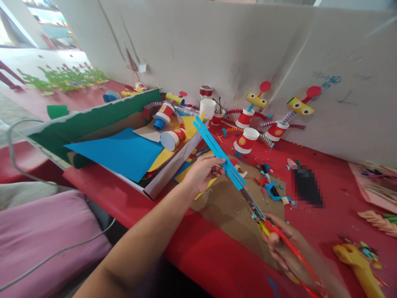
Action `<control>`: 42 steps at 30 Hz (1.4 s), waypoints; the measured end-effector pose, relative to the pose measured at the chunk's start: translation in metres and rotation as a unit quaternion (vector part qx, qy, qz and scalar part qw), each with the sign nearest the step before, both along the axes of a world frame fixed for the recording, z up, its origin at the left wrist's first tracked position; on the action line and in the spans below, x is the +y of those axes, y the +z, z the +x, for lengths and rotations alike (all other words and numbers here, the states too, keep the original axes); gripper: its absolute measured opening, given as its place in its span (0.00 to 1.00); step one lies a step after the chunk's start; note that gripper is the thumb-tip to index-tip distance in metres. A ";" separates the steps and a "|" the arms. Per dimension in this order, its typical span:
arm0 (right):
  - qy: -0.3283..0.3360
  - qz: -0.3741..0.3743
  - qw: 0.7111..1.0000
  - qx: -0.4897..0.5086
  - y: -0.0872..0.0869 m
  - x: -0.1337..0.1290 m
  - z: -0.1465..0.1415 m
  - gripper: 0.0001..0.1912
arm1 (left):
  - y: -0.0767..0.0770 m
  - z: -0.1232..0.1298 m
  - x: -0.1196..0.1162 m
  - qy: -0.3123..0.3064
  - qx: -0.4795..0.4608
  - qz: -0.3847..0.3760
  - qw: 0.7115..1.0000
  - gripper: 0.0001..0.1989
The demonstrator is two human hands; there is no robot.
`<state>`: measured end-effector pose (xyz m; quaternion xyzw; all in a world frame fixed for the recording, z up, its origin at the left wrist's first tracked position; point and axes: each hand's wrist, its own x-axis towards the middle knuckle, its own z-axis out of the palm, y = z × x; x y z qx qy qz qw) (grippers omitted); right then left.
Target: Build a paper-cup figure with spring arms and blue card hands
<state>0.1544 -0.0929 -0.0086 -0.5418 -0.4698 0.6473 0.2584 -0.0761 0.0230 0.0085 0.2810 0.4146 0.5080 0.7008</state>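
Observation:
Pinched between the thumb and fingers of my left hand (206, 170) is a long blue paper strip (211, 140), slanting from upper left to lower right. A lengthwise slit or gap runs along it. My right hand (281, 242) is wrapped round the red and yellow handles of a pair of scissors (252, 205). The metal blades point up and left and meet the lower right end of the strip. Brown paper (232, 225) lies on the red table beneath both hands.
At left, a box (170, 167) holds blue paper (120, 151) and cup figures. Two figures with yellow heads (257, 100) stand by the wall, near a white-rimmed cup (246, 140). Paper scraps lie right of centre; a yellow tool (356, 265) is at lower right.

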 end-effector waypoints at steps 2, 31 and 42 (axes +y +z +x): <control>-0.023 -0.001 1.000 -0.007 -0.003 -0.001 0.000 0.40 | 0.001 -0.001 0.000 0.006 0.017 0.007 1.000 0.04; -0.036 0.086 0.988 -0.120 -0.001 0.000 -0.001 0.35 | -0.005 0.004 -0.004 -0.061 0.065 0.069 0.994 0.02; -0.007 0.166 0.977 -0.133 0.000 0.009 0.003 0.30 | -0.003 0.005 -0.005 -0.086 0.064 0.069 0.992 0.01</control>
